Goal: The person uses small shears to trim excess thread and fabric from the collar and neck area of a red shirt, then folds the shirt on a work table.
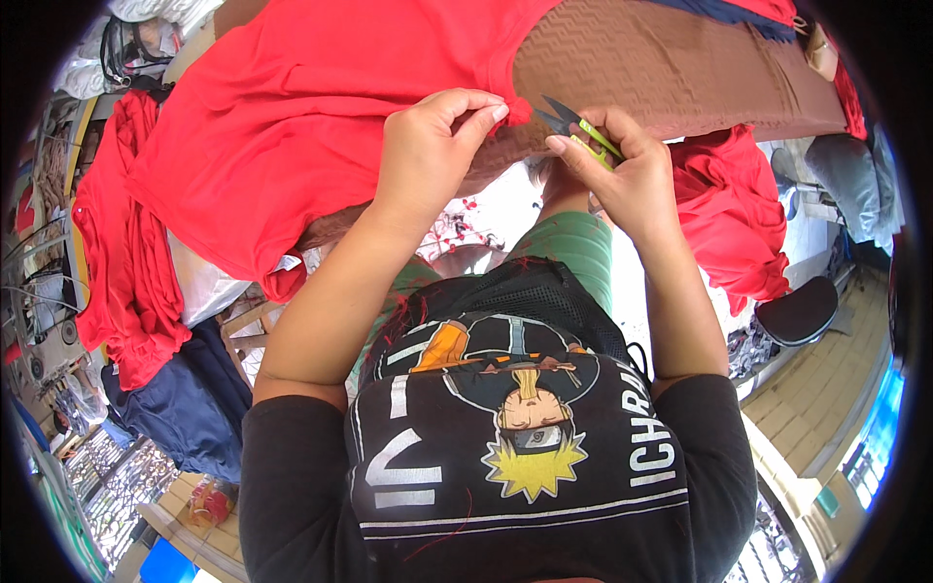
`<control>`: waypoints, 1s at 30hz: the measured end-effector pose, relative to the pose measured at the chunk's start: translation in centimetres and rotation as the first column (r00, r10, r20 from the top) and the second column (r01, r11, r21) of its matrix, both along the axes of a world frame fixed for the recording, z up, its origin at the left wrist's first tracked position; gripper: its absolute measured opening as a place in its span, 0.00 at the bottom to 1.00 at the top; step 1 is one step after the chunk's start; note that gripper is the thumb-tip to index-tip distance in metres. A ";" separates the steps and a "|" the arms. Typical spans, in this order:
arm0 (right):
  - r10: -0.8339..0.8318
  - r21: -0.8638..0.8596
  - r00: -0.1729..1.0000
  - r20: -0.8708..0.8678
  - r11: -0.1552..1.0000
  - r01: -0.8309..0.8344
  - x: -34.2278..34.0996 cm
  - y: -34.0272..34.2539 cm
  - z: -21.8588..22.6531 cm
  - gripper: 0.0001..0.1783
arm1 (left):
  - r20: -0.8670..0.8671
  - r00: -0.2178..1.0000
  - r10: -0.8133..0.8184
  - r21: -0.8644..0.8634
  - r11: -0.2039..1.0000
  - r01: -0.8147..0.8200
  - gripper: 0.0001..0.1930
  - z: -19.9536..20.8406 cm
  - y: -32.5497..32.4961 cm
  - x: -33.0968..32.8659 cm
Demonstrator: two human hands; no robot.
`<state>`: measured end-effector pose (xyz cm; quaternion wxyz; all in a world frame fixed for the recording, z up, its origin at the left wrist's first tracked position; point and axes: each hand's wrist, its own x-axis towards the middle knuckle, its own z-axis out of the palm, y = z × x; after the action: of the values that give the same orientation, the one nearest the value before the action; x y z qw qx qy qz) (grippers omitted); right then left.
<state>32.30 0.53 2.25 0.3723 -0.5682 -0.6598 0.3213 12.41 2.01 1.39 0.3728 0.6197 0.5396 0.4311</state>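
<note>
A large red garment (311,87) lies spread over a table with a brown patterned cover (671,68). Thumb and forefinger of my left hand (442,141) are pinched on the garment's edge at its right end. Just right of that edge, my right hand (627,170) holds small thread snips (588,136) with yellow-green handles and dark blades. The blades stand apart and point up and left toward the pinched cloth. Whether a loose thread sits between my left fingertips is too small to tell.
More red cloth hangs at the right (729,209) and at the left (131,282). Dark blue cloth (190,408) hangs below the left pile. A black stool seat (797,311) stands at the right. Bits of red thread lie on a white surface beneath the table edge.
</note>
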 end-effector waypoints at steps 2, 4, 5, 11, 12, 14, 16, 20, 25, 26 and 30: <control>0.037 0.074 0.999 -0.010 0.997 -0.036 -0.3 -0.2 -0.4 0.16 | 0.129 0.991 0.047 -0.135 0.990 -0.030 0.08 0.6 0.0 0.0; 0.087 0.178 0.996 0.020 0.980 -0.090 -0.6 -0.3 -0.9 0.14 | 0.146 0.987 0.074 -0.168 0.985 -0.049 0.08 1.0 0.0 0.0; 0.091 0.100 0.994 0.066 0.990 -0.098 -0.7 -0.5 -0.6 0.12 | 0.154 0.984 0.088 -0.184 0.981 -0.059 0.09 1.0 0.0 0.0; 0.067 0.303 0.973 0.222 0.944 -0.134 -1.9 -0.6 -1.3 0.12 | 0.263 0.959 0.106 -0.150 0.986 -0.068 0.09 1.1 0.0 0.1; 0.049 0.326 0.972 0.231 0.937 -0.125 -2.2 -0.5 -1.3 0.12 | 0.259 0.960 0.110 -0.155 0.985 -0.071 0.10 1.1 -0.1 0.1; 0.015 0.362 0.967 0.254 0.926 -0.110 -2.5 -0.2 -1.2 0.12 | 0.252 0.961 0.116 -0.166 0.983 -0.076 0.10 1.2 -0.1 0.1; -0.012 0.396 0.960 0.279 0.912 -0.104 -2.6 0.0 -1.2 0.13 | 0.238 0.965 0.108 -0.156 0.985 -0.072 0.10 1.1 -0.2 0.0; -0.044 0.438 0.949 0.313 0.893 -0.103 -2.6 0.4 -1.4 0.13 | 0.264 0.959 0.106 -0.153 0.986 -0.067 0.10 1.3 -0.4 0.1; -0.050 0.462 0.926 0.373 0.876 -0.139 -2.5 0.3 -1.3 0.13 | 0.311 0.943 0.114 -0.149 0.986 -0.070 0.10 1.2 -0.4 0.1; -0.055 0.465 0.926 0.375 0.875 -0.136 -2.5 0.3 -1.3 0.13 | 0.324 0.939 0.118 -0.153 0.986 -0.071 0.10 1.2 -0.4 0.1; -0.059 0.498 0.924 0.378 0.854 -0.149 -2.4 0.4 -1.4 0.12 | 0.290 0.951 0.108 -0.150 0.986 -0.067 0.10 1.4 -0.5 0.1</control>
<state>29.93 0.96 0.82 0.3684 -0.4823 -0.7944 0.0244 12.55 1.53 2.82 0.4722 0.4960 0.5329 0.4970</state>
